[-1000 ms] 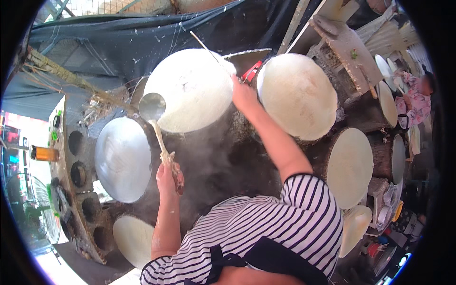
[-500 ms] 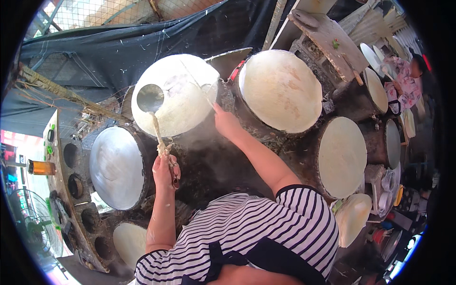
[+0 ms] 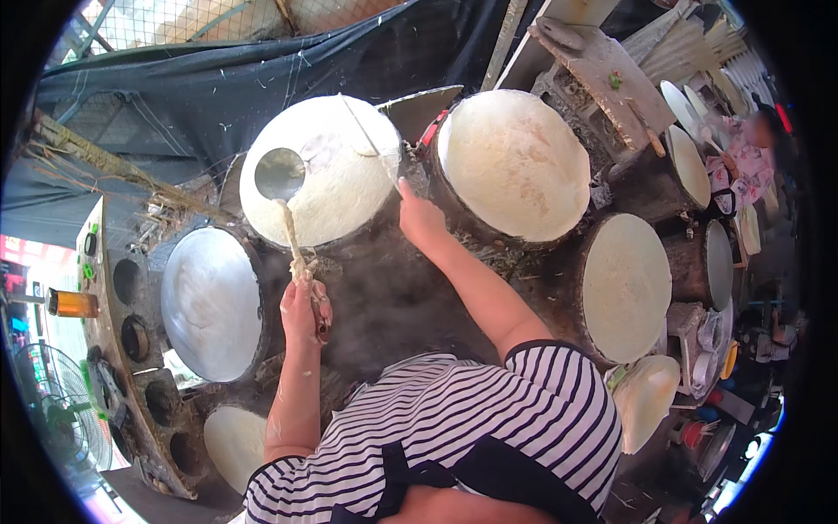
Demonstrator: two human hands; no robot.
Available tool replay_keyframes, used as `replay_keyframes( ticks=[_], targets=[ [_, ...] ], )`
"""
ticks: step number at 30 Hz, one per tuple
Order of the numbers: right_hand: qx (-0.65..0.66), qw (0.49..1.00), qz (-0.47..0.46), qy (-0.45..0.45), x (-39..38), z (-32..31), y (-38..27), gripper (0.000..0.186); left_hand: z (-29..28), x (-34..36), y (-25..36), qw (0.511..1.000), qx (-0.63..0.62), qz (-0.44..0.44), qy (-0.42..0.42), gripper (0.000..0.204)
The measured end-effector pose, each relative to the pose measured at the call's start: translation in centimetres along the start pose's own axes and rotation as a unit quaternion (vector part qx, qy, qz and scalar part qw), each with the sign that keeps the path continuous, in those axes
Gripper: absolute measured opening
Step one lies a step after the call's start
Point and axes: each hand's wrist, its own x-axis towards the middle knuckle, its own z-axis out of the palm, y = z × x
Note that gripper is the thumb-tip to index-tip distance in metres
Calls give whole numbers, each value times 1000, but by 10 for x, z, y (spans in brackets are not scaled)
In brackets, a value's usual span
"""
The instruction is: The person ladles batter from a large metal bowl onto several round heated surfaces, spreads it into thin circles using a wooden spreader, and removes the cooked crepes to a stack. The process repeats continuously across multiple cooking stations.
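Observation:
My left hand (image 3: 301,313) is closed around the batter-crusted handle of a ladle (image 3: 281,175). The ladle's round metal bowl is over the left part of a large round griddle, which is coated with a pale batter layer (image 3: 327,205). My right hand (image 3: 422,220) grips the near end of a long, thin, flat spatula (image 3: 368,138), its forefinger stretched along it. The spatula slants up and left across the right part of the batter. Whether its blade touches the layer, I cannot tell.
To the right are a griddle with a browned flatbread (image 3: 515,166) and another with a pale flatbread (image 3: 627,288). A bare metal griddle (image 3: 212,304) is at the left. A folded flatbread (image 3: 646,403) hangs near my right elbow. Another person (image 3: 749,157) works far right. Steam rises mid-view.
The ladle bowl has shifted slightly to the right over the batter. The spatula and my right hand have moved a little up and right. Both grips are unchanged.

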Motion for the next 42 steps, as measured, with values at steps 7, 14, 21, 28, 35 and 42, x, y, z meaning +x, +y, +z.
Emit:
replay_keyframes(
  ticks=[7,14,21,28,35,42],
  targets=[
    [-20,998,52,23,10,9,3,53,-6,0,-3,1000,2,3,6,30],
    [-4,999,-3,36,14,-19,-15,44,-14,6,-7,1000,-4,-9,-8,27],
    [-20,999,-27,29,7,31,-31,54,-9,9,-11,999,-38,-2,-12,25],
    [-50,998,15,29,-5,12,-17,48,-19,11,-12,998,-57,6,10,23],
    [-113,987,-110,33,7,-5,-11,49,-16,6,-10,997,-64,5,45,24],
    [-85,978,-193,-10,23,1,-15,47,-17,-1,-12,994,-66,23,83,27]
  ],
)
